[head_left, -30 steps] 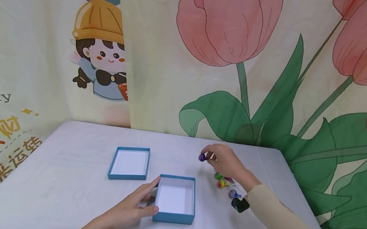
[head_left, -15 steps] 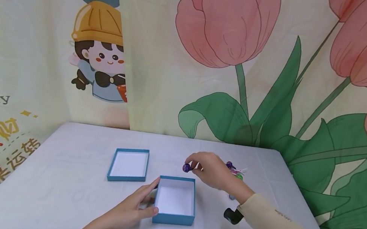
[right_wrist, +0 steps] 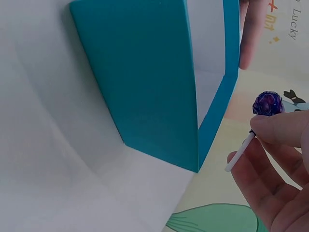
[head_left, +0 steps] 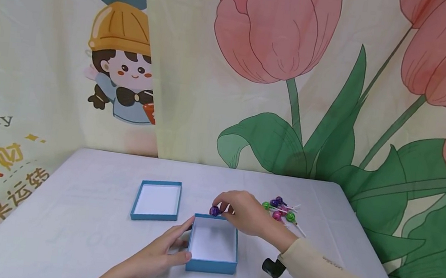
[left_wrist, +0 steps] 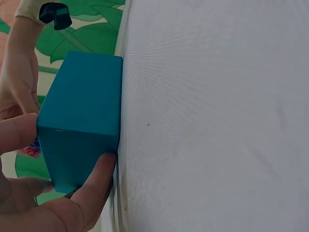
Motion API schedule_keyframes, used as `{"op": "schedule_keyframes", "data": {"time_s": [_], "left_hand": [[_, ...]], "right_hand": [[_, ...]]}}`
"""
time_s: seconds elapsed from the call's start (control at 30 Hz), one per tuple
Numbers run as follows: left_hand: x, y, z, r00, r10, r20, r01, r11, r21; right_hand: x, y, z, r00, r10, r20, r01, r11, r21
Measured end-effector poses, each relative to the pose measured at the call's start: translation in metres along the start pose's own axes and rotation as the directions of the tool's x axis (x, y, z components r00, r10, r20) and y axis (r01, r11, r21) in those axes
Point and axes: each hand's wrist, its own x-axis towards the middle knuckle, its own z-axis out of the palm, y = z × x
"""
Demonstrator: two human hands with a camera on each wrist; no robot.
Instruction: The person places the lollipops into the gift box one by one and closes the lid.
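Note:
An open-topped blue box (head_left: 210, 266) with a white inside stands on the table. My left hand (head_left: 161, 246) holds it at its left side, thumb at the near corner and fingers along the wall. In the left wrist view those fingers (left_wrist: 99, 176) touch the blue wall. With my right hand (head_left: 241, 212) I pinch a lollipop in a purple wrapper (head_left: 214, 211) by its white stick, just behind the box's far rim. The right wrist view shows the thumb near the candy head (right_wrist: 268, 103) and the stick (right_wrist: 240, 152) slanting down.
A shallow blue lid (head_left: 154, 218) lies inside up, left of the box. More lollipops (head_left: 277, 215) in green, pink and purple wrappers lie in a pile at the right. A black device (head_left: 273, 268) sits at my right wrist. A printed curtain (head_left: 193, 108) hangs behind the table.
My right hand has carried the purple lollipop leftward and nearer, from the pile's side to the box's far rim. More of the pile shows now. The left hand stays at the box.

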Motion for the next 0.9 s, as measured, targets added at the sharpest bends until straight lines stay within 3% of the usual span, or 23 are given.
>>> {"op": "schedule_keyframes", "data": {"time_s": [0.63,0.9], "left_hand": [[-0.003,-0.003,-0.002,0.999,0.035,0.011,-0.034,0.999,-0.031],[-0.003,-0.007,-0.003,0.998,0.064,0.019,-0.063,0.997,-0.051]], "right_hand": [[0.003,-0.004,0.027,1.000,-0.012,0.013,0.012,0.999,-0.042],[0.002,-0.005,0.035,0.998,-0.059,0.004,0.059,0.993,-0.101]]}}
